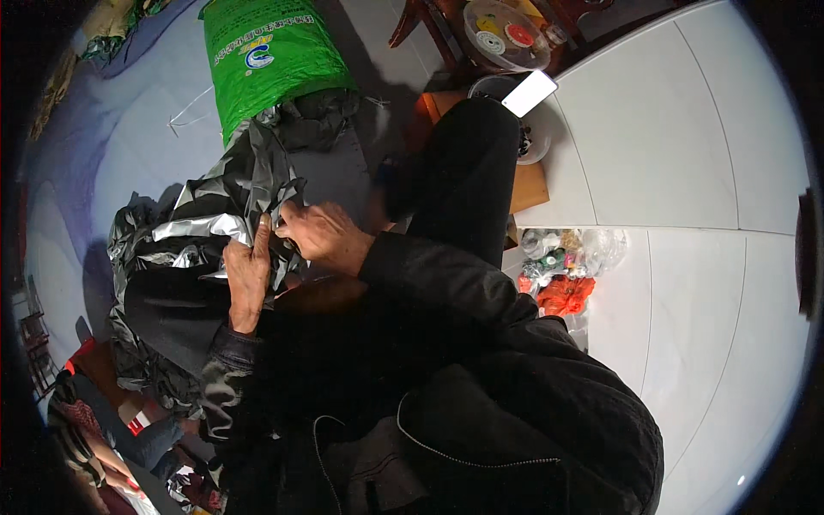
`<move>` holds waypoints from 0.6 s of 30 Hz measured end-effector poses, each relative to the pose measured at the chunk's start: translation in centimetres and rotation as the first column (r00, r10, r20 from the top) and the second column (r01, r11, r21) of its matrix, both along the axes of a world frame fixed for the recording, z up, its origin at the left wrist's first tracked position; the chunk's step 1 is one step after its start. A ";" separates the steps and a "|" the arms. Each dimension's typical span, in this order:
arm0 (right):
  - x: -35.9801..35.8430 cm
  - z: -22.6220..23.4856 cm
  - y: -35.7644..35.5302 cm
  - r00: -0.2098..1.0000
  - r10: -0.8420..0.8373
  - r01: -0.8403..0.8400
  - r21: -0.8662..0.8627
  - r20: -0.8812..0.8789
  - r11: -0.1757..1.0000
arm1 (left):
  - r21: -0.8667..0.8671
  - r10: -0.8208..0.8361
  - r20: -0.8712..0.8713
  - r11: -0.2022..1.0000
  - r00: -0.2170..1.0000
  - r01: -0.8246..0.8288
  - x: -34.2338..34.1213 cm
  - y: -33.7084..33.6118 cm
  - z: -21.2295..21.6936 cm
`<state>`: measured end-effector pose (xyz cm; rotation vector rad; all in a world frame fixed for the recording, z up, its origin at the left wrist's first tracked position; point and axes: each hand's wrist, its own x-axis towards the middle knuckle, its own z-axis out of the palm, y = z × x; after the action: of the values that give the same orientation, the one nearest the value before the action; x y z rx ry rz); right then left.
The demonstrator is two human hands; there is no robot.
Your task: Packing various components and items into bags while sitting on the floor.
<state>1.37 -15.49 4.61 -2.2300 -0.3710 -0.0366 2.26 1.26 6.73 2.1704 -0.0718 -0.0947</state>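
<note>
A thin dark grey fabric (249, 172) with a shiny silver underside lies bunched over my left leg. My left hand (247, 273) is closed on its edge, thumb pointing away from me and pressed down. Just to the right, my right hand (324, 233) pinches the same fabric, its fingertips close to the left thumb. What lies between the fingertips is too small to make out. Beyond my hands, the fabric reaches up to the mouth of a green printed sack (275, 60), where more dark fabric (318, 116) bulges out.
A clear tub (506, 34) of small coloured items sits on a wooden stool at the far side. Nearer are a white phone-like slab (530, 93) and a cardboard box (530, 189). Plastic bags (566, 292) lie on the right. Another person's jeans-clad leg (146, 442) shows lower left.
</note>
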 end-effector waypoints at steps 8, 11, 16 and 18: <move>-0.3 -0.2 0.3 0.934 0.149 0.023 0.469 -0.326 0.883 | -0.005 -0.025 0.049 1.000 0.998 0.025 -0.1 0.1 -0.2; -0.1 -0.7 0.4 0.999 0.040 -0.031 0.231 -0.034 0.972 | -0.004 -0.005 0.029 1.000 1.000 0.005 0.1 0.3 -0.3; -0.2 -0.7 0.1 0.999 0.008 -0.012 0.097 0.034 0.995 | 0.020 -0.019 0.029 1.000 0.999 0.018 0.0 0.1 -0.4; 0.0 -1.7 0.6 1.000 0.017 -0.013 0.219 -0.015 0.976 | 0.015 -0.045 0.104 0.999 0.994 0.044 -0.2 0.0 -0.3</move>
<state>1.35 -14.87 2.92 -2.0083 -0.3566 -0.0483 2.04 1.23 6.47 2.1865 -0.1799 -0.0073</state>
